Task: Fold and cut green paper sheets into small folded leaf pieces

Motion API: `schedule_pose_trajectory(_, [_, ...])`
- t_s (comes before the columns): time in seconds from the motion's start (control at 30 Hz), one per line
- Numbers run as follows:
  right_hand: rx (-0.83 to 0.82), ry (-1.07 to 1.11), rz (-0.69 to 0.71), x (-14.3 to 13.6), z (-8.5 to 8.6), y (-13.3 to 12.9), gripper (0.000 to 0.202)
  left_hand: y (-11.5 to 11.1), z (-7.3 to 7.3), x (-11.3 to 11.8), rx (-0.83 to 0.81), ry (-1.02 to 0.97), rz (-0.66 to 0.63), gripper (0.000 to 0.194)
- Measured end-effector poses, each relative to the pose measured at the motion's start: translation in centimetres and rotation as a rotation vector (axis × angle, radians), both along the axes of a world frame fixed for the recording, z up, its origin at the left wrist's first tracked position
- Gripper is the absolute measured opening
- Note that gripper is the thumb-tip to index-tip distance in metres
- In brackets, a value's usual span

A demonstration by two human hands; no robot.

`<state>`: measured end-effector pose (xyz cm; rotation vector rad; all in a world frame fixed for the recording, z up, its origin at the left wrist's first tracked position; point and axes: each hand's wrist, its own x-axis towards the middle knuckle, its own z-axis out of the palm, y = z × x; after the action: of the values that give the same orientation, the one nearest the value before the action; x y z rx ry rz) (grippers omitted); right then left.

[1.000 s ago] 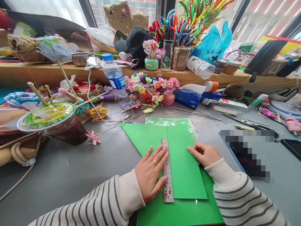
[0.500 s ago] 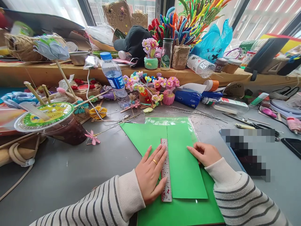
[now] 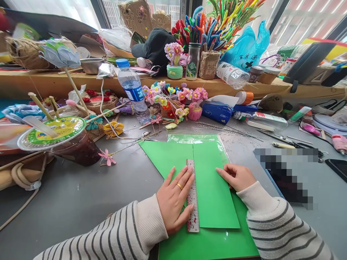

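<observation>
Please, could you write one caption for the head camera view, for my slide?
Left hand spread over a ruler on green paper, right hand holding a paper edge, at a grey table.

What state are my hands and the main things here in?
Ruler, flat on green paper
Green paper, cut or creased, can't tell which
Left hand, spread over ruler
Right hand, at paper's right edge
Water bottle, capped, standing
Glass bottle, capped, upright
Drink cup, lidded
Ledge bottle, lying on its side
</observation>
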<state>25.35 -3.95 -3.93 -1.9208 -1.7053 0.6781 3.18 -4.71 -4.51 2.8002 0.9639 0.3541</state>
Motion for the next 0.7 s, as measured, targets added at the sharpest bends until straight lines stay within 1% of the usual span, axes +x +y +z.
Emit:
schedule_pose_trajectory(0.43, [-0.015,-0.029,0.013,0.08,0.0,0.02,0.036,0.01,-0.04,0.09,0.001,0.001,0.008,0.061])
schedule_pose_trajectory(0.7, [-0.024,-0.008,-0.006,-0.21,0.39,-0.11,0.035,0.02,0.09,0.02,-0.016,0.0,0.002,0.064])
